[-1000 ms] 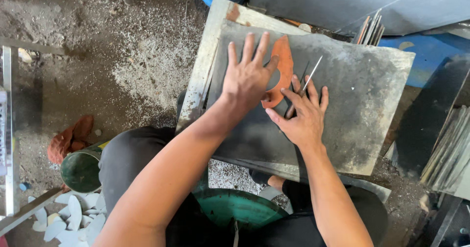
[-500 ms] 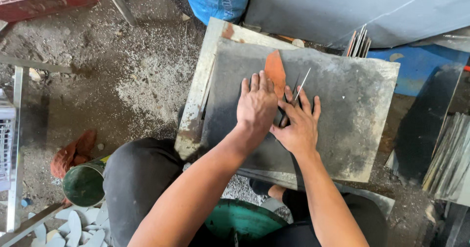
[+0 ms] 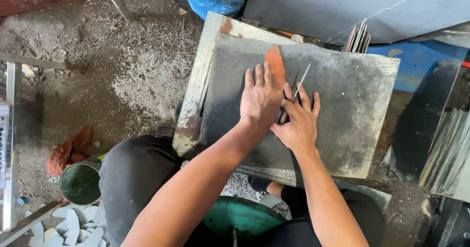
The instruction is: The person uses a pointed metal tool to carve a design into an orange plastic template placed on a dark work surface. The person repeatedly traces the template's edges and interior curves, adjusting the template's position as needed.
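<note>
Orange template (image 3: 275, 63), a narrow pointed piece, is lying flat on the grey slab (image 3: 352, 119), and it is now sitting more upright than a second ago, when it was slanting and showing more of itself beside the palm. Going from the left: a green tin (image 3: 79, 182) and a rust-red rag (image 3: 70, 151) are resting on the gritty floor (image 3: 98, 56), with pale offcuts (image 3: 73, 225) scattered below them. Next, the worn wooden board (image 3: 196, 105) is carrying the slab, its left edge running close to the person's knee. The left hand (image 3: 262, 97) is pressing down on the template, fingers together and flat, covering its lower half; it has been sliding with the piece towards the slab's upper edge. To my eye that means the piece is being reset, not yet traced. The right hand (image 3: 296, 122) is lying just beside it, fingers spread narrow and pinching a thin metal scriber (image 3: 302, 80) against the template's right side. Further right, the slab is offering plenty of bare surface. Stacked thin sheets (image 3: 448, 154) are leaning beyond its right edge, well apart.
</note>
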